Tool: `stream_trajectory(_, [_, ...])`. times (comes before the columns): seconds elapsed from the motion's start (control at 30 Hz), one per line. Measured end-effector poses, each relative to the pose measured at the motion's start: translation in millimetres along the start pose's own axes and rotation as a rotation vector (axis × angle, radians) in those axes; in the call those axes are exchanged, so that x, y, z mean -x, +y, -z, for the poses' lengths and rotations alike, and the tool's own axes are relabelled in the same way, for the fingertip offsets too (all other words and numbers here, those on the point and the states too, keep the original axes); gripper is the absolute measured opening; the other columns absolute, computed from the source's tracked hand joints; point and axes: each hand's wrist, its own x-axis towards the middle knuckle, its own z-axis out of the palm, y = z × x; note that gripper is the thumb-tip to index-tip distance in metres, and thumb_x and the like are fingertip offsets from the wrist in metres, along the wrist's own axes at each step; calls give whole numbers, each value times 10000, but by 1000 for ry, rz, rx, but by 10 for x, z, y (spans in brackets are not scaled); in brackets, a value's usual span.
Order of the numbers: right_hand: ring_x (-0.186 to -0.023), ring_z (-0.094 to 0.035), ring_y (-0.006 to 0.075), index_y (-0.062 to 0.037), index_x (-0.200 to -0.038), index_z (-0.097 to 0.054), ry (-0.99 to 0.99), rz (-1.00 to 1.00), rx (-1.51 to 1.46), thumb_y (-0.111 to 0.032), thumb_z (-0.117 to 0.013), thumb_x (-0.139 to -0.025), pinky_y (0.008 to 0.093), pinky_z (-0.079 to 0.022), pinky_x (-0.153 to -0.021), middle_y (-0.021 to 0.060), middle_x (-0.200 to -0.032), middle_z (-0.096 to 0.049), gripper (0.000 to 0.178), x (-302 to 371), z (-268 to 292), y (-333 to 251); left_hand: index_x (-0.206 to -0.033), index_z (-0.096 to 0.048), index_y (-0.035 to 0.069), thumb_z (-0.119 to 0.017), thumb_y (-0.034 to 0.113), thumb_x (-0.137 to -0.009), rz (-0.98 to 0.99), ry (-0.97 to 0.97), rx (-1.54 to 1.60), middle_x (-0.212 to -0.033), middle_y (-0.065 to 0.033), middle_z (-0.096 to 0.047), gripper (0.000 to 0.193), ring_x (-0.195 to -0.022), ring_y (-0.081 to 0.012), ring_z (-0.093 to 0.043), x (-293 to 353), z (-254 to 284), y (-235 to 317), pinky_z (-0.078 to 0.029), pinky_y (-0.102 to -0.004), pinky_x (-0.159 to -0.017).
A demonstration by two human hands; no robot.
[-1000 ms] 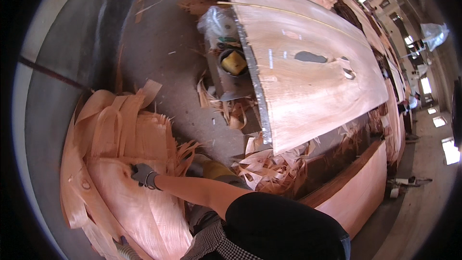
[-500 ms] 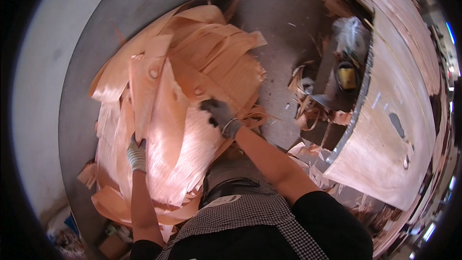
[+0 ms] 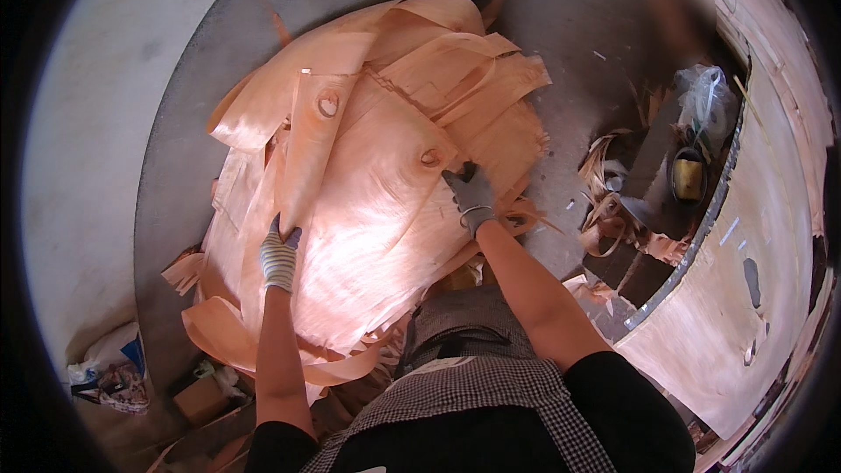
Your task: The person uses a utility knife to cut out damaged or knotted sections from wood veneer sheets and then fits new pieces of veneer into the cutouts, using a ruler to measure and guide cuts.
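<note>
A heap of thin orange-tan wood veneer sheets point(image 3: 350, 236) lies before me, curled and overlapping. My left hand point(image 3: 279, 258), in a striped glove, is closed on the lower end of a curled veneer sheet with a knot hole point(image 3: 308, 144). A broad sheet spreads between my hands, with a second knot near its right side. My right hand point(image 3: 473, 200), in a grey glove with a band at the wrist, pinches that sheet's right edge. Its fingertips are partly hidden against the wood.
To the right stands a wood-topped table point(image 3: 701, 324) with a dark edge. Beside it are a clear plastic bag point(image 3: 705, 101), a dark oval container point(image 3: 689, 177) with a yellow block, and veneer scraps point(image 3: 604, 232). A pale wall point(image 3: 105, 123) rises at left, near a cardboard box point(image 3: 201, 400).
My right hand has moved away from the left one, to the right edge of the broad sheet, which now lies flatter. My left hand keeps its grip. The whole view has shifted.
</note>
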Motion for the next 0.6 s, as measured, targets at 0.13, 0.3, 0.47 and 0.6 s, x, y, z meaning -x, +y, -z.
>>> stream_trajectory(0.13, [-429, -472, 107, -15, -1065, -533, -300, -280, -337, -268, -703, -784, 250, -355, -350, 21, -681, -537, 414, 141, 2, -385, -1268, -494, 32, -660, 188, -799, 50, -48, -52, -1011, -201, -647, 522, -922, -281, -628, 65, -7, 410, -482, -347, -798])
stream_trajectory(0.3, [-429, -477, 112, -14, -968, -561, -299, -120, -419, -244, -686, -776, 268, -389, -385, 26, -653, -546, 325, 187, -315, -461, -1253, -512, 46, -657, 177, -802, 6, -24, -53, -972, -181, -657, 492, -856, -278, -633, 98, 3, 552, -489, -353, -764])
stream_trajectory(0.47, [-448, -459, 71, -27, -907, -588, -394, 250, -519, -174, -651, -798, 244, -388, -400, -4, -592, -521, 193, 717, -760, -1157, -1272, -491, 49, -658, 172, -803, -13, -24, -41, -949, -190, -655, 513, -809, -273, -632, 103, 11, 452, -496, -351, -735])
stream_trajectory(0.6, [-429, -447, 70, -48, -858, -566, -475, 279, -477, -163, -640, -818, 239, -385, -388, -8, -576, -499, 143, 978, -852, -1459, -1284, -478, 50, -659, 184, -803, -21, -17, -79, -979, -202, -647, 531, -817, -272, -631, 62, -30, 326, -496, -346, -739])
